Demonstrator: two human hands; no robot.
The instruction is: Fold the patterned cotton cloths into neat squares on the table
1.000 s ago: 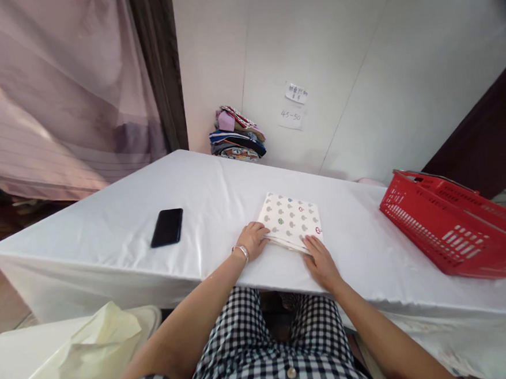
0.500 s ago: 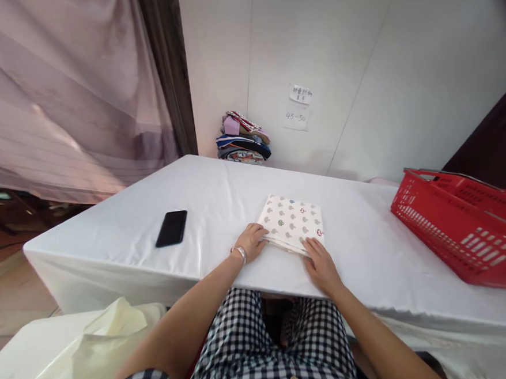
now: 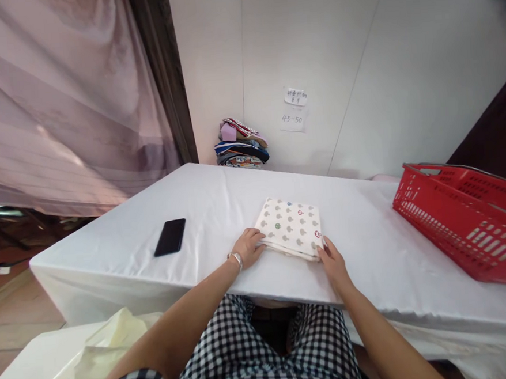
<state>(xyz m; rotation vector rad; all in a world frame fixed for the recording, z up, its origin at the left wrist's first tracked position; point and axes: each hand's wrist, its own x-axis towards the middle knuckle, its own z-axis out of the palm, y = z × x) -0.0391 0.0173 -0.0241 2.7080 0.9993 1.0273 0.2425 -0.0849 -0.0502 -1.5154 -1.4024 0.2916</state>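
Counter (image 3: 361, 245) under a white sheet carries a red basket (image 3: 463, 221) at its right edge, a clothes stack (image 3: 241, 146) at the far edge and a phone (image 3: 170, 237) toward the left. Folded cloth (image 3: 291, 227) lies near the front edge; left hand (image 3: 247, 248) pinches its left side, right hand (image 3: 334, 263) its right corner.

Two small paper notes are stuck on the white wall (image 3: 313, 64) at about twelve o'clock, above the far edge of the table. The lower note (image 3: 292, 119) bears the handwritten numbers "45-50". The upper note (image 3: 295, 96), just above it toward one o'clock, carries two short lines of handwriting too small to read. No other writing or brand can be read.
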